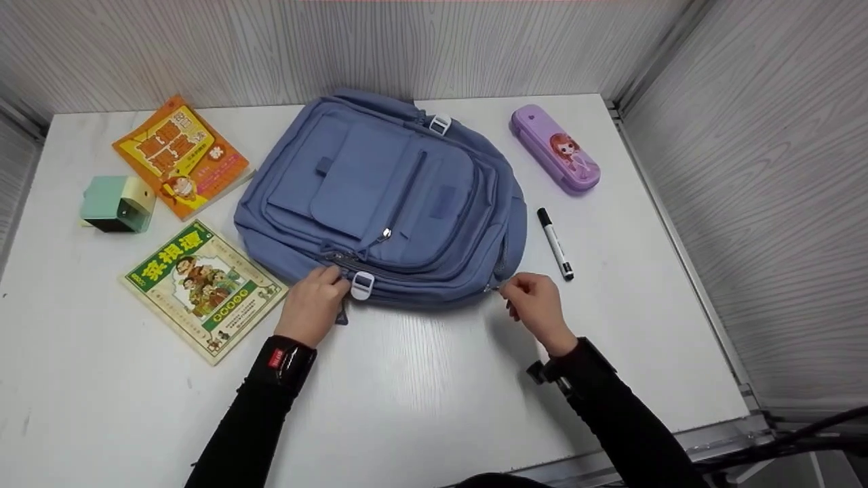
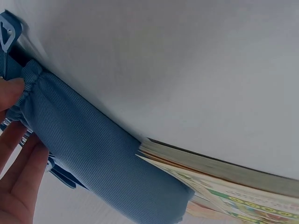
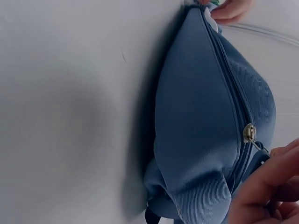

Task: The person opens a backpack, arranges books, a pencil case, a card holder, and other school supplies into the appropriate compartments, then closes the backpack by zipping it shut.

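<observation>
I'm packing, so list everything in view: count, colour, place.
backpack: 1, blue, table centre
orange book: 1, orange-yellow, upper left
cream book: 1, cream-green, left of backpack
boxy object: 1, mint-black, far left
case: 1, purple, upper right
marker: 1, black-white, beside backpack
table: 1, white, underneath
wall panels: 3, grey, around table
cables: count unclear, black, lower right
left hand: 1, bare, gripping backpack
right hand: 1, bare, pinching zipper pull
sleeves: 2, black, forearms
wristbands: 2, black, wrists

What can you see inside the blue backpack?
No contents are visible: the blue backpack hides its own interior, so what it holds, if anything, cannot be told. Outside, the right hand pinches a zipper pull.
</observation>
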Demonstrator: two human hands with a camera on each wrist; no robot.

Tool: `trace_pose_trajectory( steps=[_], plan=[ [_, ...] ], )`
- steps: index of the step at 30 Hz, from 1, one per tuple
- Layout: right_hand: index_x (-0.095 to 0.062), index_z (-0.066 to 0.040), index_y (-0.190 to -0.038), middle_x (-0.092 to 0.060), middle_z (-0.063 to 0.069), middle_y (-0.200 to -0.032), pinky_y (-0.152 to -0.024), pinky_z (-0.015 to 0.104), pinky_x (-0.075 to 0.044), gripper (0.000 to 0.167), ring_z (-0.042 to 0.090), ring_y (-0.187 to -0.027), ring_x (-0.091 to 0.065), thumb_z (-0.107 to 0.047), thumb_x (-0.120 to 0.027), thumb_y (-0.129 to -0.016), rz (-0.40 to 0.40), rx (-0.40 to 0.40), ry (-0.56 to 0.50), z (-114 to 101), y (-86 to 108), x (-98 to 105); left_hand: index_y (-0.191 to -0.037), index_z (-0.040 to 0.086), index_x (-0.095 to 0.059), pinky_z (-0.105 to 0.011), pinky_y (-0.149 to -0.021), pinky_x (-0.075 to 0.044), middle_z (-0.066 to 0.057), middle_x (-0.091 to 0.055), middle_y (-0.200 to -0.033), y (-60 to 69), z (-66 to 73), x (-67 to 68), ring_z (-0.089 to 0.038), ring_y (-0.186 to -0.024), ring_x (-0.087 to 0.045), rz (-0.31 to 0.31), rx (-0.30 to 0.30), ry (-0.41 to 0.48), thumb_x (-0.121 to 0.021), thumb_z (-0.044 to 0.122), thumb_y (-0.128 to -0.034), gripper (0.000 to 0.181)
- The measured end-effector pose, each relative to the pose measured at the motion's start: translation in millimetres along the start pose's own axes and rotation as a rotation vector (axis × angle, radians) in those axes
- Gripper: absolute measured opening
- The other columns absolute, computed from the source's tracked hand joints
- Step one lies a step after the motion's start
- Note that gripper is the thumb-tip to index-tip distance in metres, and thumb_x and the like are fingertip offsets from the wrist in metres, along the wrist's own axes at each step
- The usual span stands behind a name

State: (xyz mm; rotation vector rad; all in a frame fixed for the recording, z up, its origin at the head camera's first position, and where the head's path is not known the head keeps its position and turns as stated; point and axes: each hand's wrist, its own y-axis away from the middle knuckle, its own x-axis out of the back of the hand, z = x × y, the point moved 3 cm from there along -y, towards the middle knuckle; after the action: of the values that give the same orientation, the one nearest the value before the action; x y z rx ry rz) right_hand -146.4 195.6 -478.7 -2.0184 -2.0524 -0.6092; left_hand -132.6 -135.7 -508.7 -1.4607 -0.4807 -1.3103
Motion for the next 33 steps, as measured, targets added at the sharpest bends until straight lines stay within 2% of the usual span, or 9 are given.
trace_pose_trajectory(
  steps=[5,8,11,14,17,21,24,27,33],
  plan=[
    [-0.063,0.005,-0.071,-0.051,-0.004,-0.052,-0.044,0.021,-0.041,0.015,0.006,-0.043,-0.047,0.001,-0.057,-0.084,0.008,-0.006,-0.028,-0.5,1.2,-4.1,-0.086,0.0,-0.073,-0.045,-0.07,-0.056,-0.015,-0.067,-0.09,-4.3,0.4,6.1,-0.035,-0.082,-0.064,-0.035,0.09,-0.005,-0.071,-0.007,-0.0749,0.013],
    [-0.063,0.003,-0.072,-0.052,-0.004,-0.052,-0.045,0.021,-0.042,0.014,0.008,-0.043,-0.048,0.002,-0.057,-0.084,0.018,-0.005,-0.047,-1.8,4.6,-9.6,-0.085,0.001,-0.074,-0.046,-0.068,-0.054,-0.016,-0.071,-0.09,-12.2,14.7,16.6,-0.036,-0.081,-0.065,0.0,0.157,-0.03,-0.068,-0.01,-0.0732,0.018],
    [-0.063,0.003,-0.072,-0.052,-0.005,-0.051,-0.045,0.02,-0.043,0.013,0.008,-0.044,-0.049,0.002,-0.058,-0.084,0.036,-0.003,-0.068,-3.8,8.2,-14.6,-0.084,0.002,-0.074,-0.044,-0.066,-0.054,-0.015,-0.072,-0.089,-23.1,46.3,24.7,-0.034,-0.079,-0.065,0.09,0.171,-0.029,-0.068,-0.01,-0.0718,0.019],
    [-0.063,0.004,-0.073,-0.052,-0.005,-0.051,-0.045,0.02,-0.043,0.013,0.008,-0.044,-0.049,0.003,-0.057,-0.084,0.043,0.006,-0.088,-5.8,11.2,-18.8,-0.084,0.005,-0.073,-0.038,-0.063,-0.053,-0.01,-0.07,-0.085,-33.6,88.4,24.1,-0.028,-0.076,-0.063,0.156,0.116,-0.002,-0.072,-0.003,-0.0728,0.014],
    [-0.063,0.003,-0.073,-0.052,-0.005,-0.052,-0.045,0.02,-0.042,0.014,0.008,-0.044,-0.049,0.001,-0.058,-0.086,0.041,0.023,-0.094,-7.7,12.3,-23.2,-0.084,0.007,-0.071,-0.034,-0.06,-0.051,-0.007,-0.067,-0.081,-40.4,126.0,14.8,-0.024,-0.073,-0.061,0.169,0.049,0.0,-0.075,0.003,-0.0719,0.013],
    [-0.063,0.002,-0.073,-0.052,-0.005,-0.052,-0.045,0.021,-0.04,0.015,0.008,-0.043,-0.048,-0.001,-0.059,-0.087,0.04,0.035,-0.104,-8.8,13.4,-27.5,-0.083,0.007,-0.066,-0.031,-0.056,-0.049,-0.006,-0.061,-0.078,-44.9,156.6,-4.4,-0.021,-0.069,-0.059,0.198,0.017,-0.079,-0.077,0.005,-0.0712,0.017],
    [-0.062,0.004,-0.072,-0.051,-0.005,-0.052,-0.045,0.021,-0.039,0.016,0.008,-0.043,-0.047,-0.001,-0.057,-0.087,0.039,0.028,-0.133,-8.0,14.4,-29.4,-0.088,0.006,-0.063,-0.026,-0.057,-0.049,-0.006,-0.058,-0.079,-45.7,165.5,-17.9,-0.018,-0.068,-0.057,0.232,0.019,-0.174,-0.074,0.006,-0.0758,0.017],
    [-0.059,0.003,-0.07,-0.05,-0.004,-0.052,-0.044,0.021,-0.038,0.017,0.007,-0.043,-0.045,0.001,-0.055,-0.086,0.041,0.017,-0.168,-6.2,15.1,-30.9,-0.092,0.004,-0.063,-0.022,-0.06,-0.05,-0.005,-0.057,-0.08,-45.4,167.9,-27.3,-0.015,-0.068,-0.056,0.266,0.011,-0.255,-0.069,0.007,-0.0809,0.013],
    [-0.058,-0.002,-0.067,-0.05,-0.005,-0.052,-0.043,0.02,-0.037,0.019,0.005,-0.043,-0.044,0.001,-0.055,-0.086,0.036,0.024,-0.19,-5.4,16.5,-35.3,-0.089,0.005,-0.063,-0.022,-0.06,-0.051,-0.004,-0.058,-0.077,-46.7,163.4,-40.1,-0.014,-0.066,-0.057,0.275,-0.01,-0.306,-0.061,0.008,-0.0852,0.006]
  ],
)
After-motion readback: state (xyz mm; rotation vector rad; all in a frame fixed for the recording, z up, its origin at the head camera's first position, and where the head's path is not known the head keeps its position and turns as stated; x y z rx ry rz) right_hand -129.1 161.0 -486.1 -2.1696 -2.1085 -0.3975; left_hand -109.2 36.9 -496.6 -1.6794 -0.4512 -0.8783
